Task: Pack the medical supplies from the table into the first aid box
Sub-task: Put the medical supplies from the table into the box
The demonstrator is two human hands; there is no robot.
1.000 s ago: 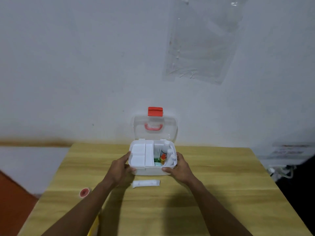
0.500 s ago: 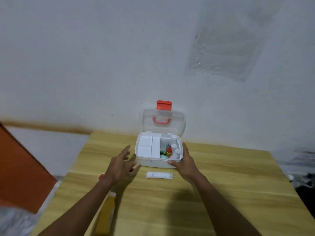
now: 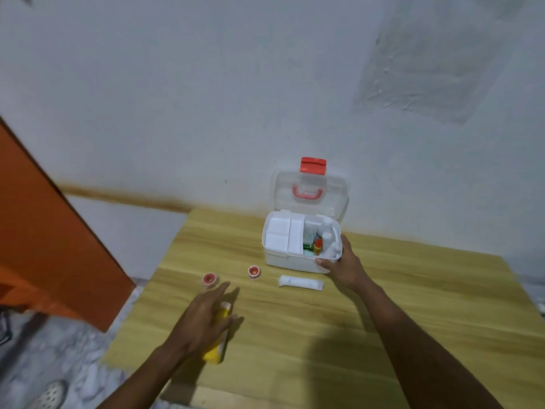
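Fingers [image 3: 339,262] of the right hand [image 3: 343,268] curl round the box's [image 3: 290,261] near right corner, thumb along its front wall, so that grip is closed on the box. The left hand [image 3: 203,318] hovers with fingers spread over a yellow bottle [image 3: 218,348] lying on the desk [image 3: 383,290]; its grip is open, and whether it touches the bottle cannot be told. The box stands open against the wall, clear lid [image 3: 309,191] upright with a red latch [image 3: 313,165] on top. Inside, a white tray [image 3: 283,236] fills the left half; small bottles [image 3: 326,240] and a green packet [image 3: 308,247] sit in the right half. Just in front of the box lies a white tube [image 3: 300,282]. Left of the box's front, two small red-centred rolls [image 3: 254,271] [image 3: 210,279] rest apart, the farther one near the left fingertips. An orange panel [image 3: 44,231] leans well left of the box.
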